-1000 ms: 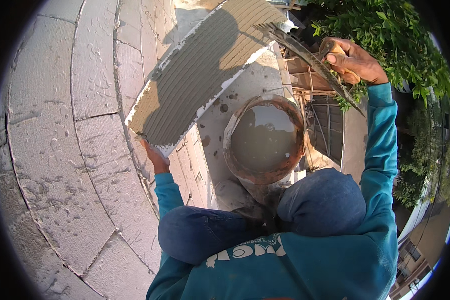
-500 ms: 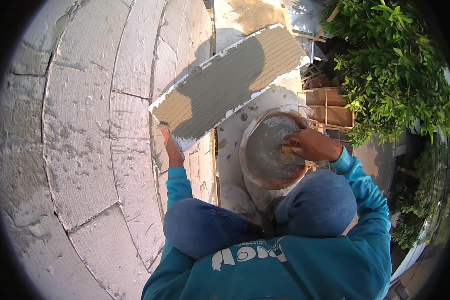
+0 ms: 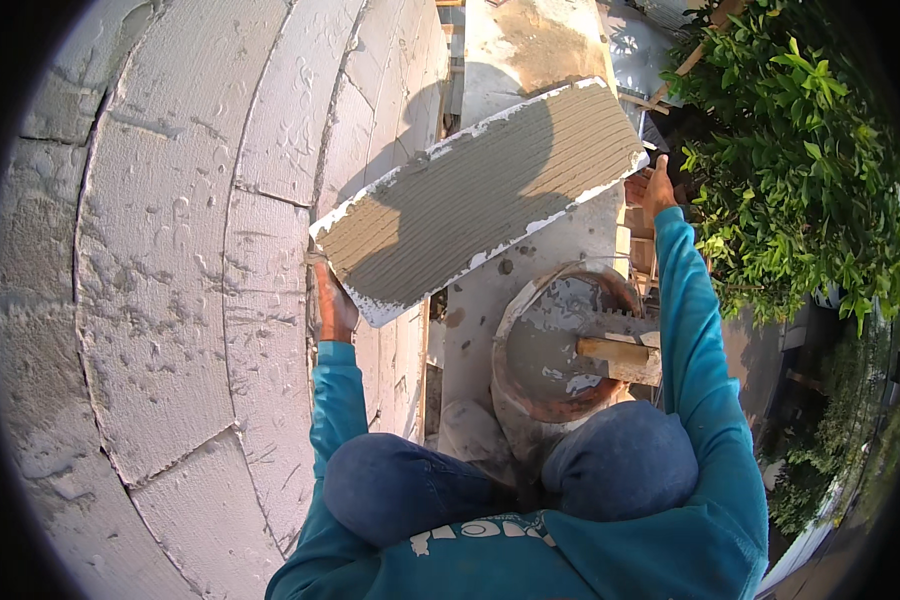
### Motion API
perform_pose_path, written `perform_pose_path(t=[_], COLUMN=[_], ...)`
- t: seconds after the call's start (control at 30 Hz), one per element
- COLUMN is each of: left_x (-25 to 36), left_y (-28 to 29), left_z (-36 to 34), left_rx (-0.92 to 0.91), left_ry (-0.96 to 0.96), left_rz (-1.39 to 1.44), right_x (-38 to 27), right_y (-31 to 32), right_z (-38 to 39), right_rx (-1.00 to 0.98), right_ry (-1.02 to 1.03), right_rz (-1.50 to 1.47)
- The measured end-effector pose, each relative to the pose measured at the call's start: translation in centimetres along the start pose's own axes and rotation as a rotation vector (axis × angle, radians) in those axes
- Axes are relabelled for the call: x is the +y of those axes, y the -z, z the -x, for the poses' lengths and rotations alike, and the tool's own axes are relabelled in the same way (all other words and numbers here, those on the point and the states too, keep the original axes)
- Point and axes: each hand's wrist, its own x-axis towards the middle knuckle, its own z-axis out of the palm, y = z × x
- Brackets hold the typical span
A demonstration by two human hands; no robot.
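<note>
A long white lightweight block (image 3: 480, 195) lies slantwise before me, its top face coated with grey mortar combed into ridges. My left hand (image 3: 333, 308) grips its near left end, with the fingers partly hidden. At the opposite end my right hand (image 3: 656, 188) is against the corner, thumb raised and fingers partly behind the edge. Below the block stands a round bucket (image 3: 500, 345) with wet grey mortar (image 3: 540, 350) inside. A notched trowel (image 3: 620, 352) with a wooden handle rests across the bucket's right side, out of my hands.
To the left rises a wall of pale blocks (image 3: 160, 250) with mortar joints. A stained plank or ledge (image 3: 470, 300) runs under the bucket. Leafy branches (image 3: 800, 170) and wooden framing crowd the right, with ground far below.
My right hand has let go of the trowel in the bucket and moved up and away to the block's right end. My left hand stays on the left end.
</note>
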Motion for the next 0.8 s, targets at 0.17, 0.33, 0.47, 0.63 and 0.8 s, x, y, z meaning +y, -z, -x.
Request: perform_pose_path(t=[0.17,0.33,0.47,0.63,0.8], left_x=[1.4,1.8,2.7,3.0,5.0], left_y=[-1.3,-2.7,-3.8,-5.2,-7.0], left_z=[-3.1,-3.6,-2.5,-0.2,2.6], left_rx=[0.183,0.262,0.179,0.209,0.140], left_ry=[0.077,0.067,0.097,0.178,0.192], left_rz=[0.026,0.055,0.133,0.285,0.546], right_x=[0.9,1.1,0.6,-1.3,-5.3], right_y=[-1.3,-2.4,-3.1,-2.9,-1.5], right_z=[-0.7,-0.6,0.2,1.9,5.2], right_rx=[0.053,-0.039,-0.022,0.045,0.050], right_ry=[0.010,0.079,0.134,0.160,0.235], right_rz=[-0.182,-0.508,-0.448,-0.396,-0.367])
